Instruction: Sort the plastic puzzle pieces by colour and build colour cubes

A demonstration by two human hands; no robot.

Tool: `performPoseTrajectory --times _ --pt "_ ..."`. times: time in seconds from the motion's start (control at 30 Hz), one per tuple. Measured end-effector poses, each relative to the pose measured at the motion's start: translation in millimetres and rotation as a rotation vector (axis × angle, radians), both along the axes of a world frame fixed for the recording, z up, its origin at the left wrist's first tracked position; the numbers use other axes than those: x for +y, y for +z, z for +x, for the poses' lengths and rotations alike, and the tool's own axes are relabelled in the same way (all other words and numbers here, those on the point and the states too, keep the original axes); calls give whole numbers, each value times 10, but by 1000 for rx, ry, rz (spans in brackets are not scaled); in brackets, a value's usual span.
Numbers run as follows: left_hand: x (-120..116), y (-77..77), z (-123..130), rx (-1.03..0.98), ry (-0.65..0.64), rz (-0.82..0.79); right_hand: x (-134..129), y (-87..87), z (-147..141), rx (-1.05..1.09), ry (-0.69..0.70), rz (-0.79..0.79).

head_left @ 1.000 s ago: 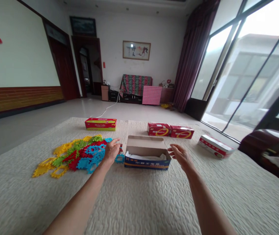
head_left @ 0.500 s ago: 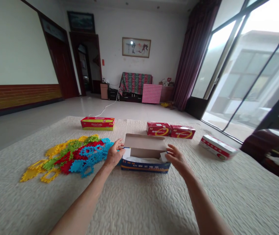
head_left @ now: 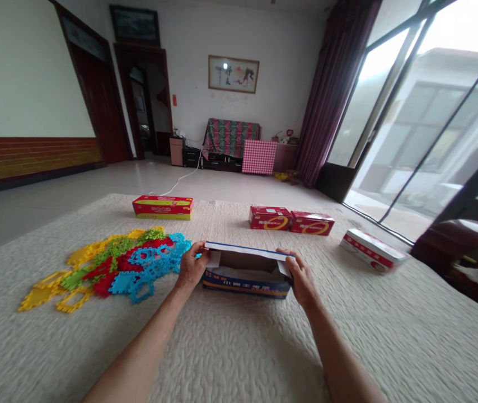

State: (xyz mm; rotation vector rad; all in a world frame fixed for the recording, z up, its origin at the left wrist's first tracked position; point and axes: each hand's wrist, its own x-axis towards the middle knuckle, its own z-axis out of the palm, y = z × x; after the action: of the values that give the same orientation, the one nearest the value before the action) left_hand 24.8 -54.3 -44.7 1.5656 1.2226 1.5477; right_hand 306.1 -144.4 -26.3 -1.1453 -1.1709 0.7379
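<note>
A blue box (head_left: 245,284) with white and orange lettering stands on the quilted cover, its lid (head_left: 249,249) tilted forward over the opening and not fully down. White side flaps show inside, with something pale at the bottom. My left hand (head_left: 192,266) grips the lid and box at the left end, thumb on the near side. At the right end my right hand (head_left: 301,275) holds the lid's corner beside the white flap.
Colourful notched plastic pieces (head_left: 127,263) lie heaped at the left. Behind them is a red and yellow box (head_left: 163,207). Two red boxes (head_left: 270,218) stand side by side beyond the blue one, and a white and red box (head_left: 372,251) lies at the right.
The lid has swung from standing open at the back to leaning forward over the box. Both hands have closed in on its ends. The view has shifted slightly.
</note>
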Motion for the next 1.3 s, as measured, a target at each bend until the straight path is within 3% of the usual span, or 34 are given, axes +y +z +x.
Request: performPoseTrajectory --times 0.23,0.4,0.53,0.73,1.3 --pt "-159 117 -88 -153 -125 -97 -2 -29 -26 -38 -33 44" --pt "-265 209 -121 -67 -174 27 -37 -3 -37 -114 -48 43" --pt "-247 141 -91 11 -173 157 -47 -2 -32 -172 -44 62" --pt "-163 7 -79 3 -174 210 -19 -55 -5 -230 -31 109" --pt "-168 -5 -80 72 -178 247 -49 -55 17 -298 7 125"
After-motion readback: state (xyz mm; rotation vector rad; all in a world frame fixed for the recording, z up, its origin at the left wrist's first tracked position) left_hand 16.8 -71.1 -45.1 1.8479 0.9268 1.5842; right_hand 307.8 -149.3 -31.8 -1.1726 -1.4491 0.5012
